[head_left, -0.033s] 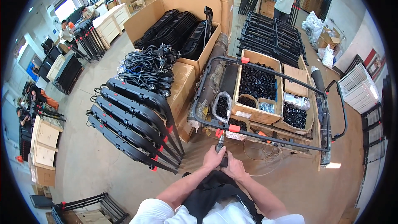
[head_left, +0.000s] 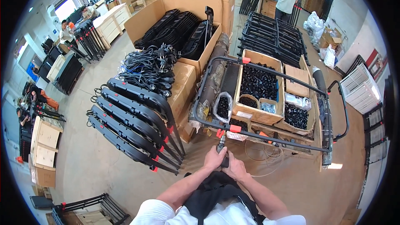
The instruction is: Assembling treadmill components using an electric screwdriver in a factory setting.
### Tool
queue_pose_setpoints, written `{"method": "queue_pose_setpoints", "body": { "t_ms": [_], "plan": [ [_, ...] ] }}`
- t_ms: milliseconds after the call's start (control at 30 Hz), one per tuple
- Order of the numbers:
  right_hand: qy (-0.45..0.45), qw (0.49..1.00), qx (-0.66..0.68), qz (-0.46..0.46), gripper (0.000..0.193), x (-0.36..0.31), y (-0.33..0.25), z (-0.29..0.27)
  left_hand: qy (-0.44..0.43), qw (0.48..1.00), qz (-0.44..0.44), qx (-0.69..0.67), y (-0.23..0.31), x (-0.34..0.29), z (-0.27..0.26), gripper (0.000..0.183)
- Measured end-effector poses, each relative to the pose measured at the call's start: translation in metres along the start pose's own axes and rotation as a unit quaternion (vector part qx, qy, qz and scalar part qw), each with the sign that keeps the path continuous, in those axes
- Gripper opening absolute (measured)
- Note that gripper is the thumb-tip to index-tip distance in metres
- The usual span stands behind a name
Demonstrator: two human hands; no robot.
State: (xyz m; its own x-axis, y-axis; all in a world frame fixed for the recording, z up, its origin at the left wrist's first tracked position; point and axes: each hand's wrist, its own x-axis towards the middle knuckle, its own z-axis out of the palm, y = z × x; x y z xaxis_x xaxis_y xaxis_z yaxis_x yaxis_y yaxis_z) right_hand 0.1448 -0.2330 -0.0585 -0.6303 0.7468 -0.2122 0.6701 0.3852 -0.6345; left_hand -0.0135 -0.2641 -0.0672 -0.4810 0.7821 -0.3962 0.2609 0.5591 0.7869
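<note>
While both hands, left hand point(head_left: 215, 158) and right hand point(head_left: 234, 167), clamp power driver point(head_left: 221, 145) against orange clip point(head_left: 235, 128) on black tube frame point(head_left: 266, 138), tip may slip, frame shift.

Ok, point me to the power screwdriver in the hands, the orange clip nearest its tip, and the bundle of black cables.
power screwdriver point(head_left: 221, 143), head view, on its barrel above the hands.
orange clip point(head_left: 235, 128), head view, middle of the clip on the black tube frame.
black cables point(head_left: 146, 68), head view, centre of the pile.
</note>
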Motion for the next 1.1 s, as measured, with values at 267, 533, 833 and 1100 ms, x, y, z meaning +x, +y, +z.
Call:
{"method": "queue_pose_setpoints", "body": {
  "t_ms": [267, 533, 833, 1100],
  "plan": [
    [0.007, 0.995, -0.058, -0.083, 0.062, 0.002, -0.009, -0.008, -0.004, 1.000, -0.005, -0.011, -0.003, 0.008, 0.001, 0.061],
    [0.019, 0.996, -0.039, -0.072, 0.058, -0.008, -0.006, 0.002, 0.002, 1.000, 0.002, -0.004, -0.008, 0.000, 0.003, 0.061],
    [0.005, 0.997, -0.040, -0.064, 0.056, -0.015, -0.009, 0.004, 0.004, 1.000, 0.010, -0.008, -0.018, -0.005, 0.005, 0.061],
    [-0.005, 0.996, -0.051, -0.078, 0.057, -0.030, -0.003, 0.007, 0.005, 1.000, 0.002, -0.010, -0.027, -0.018, 0.011, 0.059]
  ]
}}
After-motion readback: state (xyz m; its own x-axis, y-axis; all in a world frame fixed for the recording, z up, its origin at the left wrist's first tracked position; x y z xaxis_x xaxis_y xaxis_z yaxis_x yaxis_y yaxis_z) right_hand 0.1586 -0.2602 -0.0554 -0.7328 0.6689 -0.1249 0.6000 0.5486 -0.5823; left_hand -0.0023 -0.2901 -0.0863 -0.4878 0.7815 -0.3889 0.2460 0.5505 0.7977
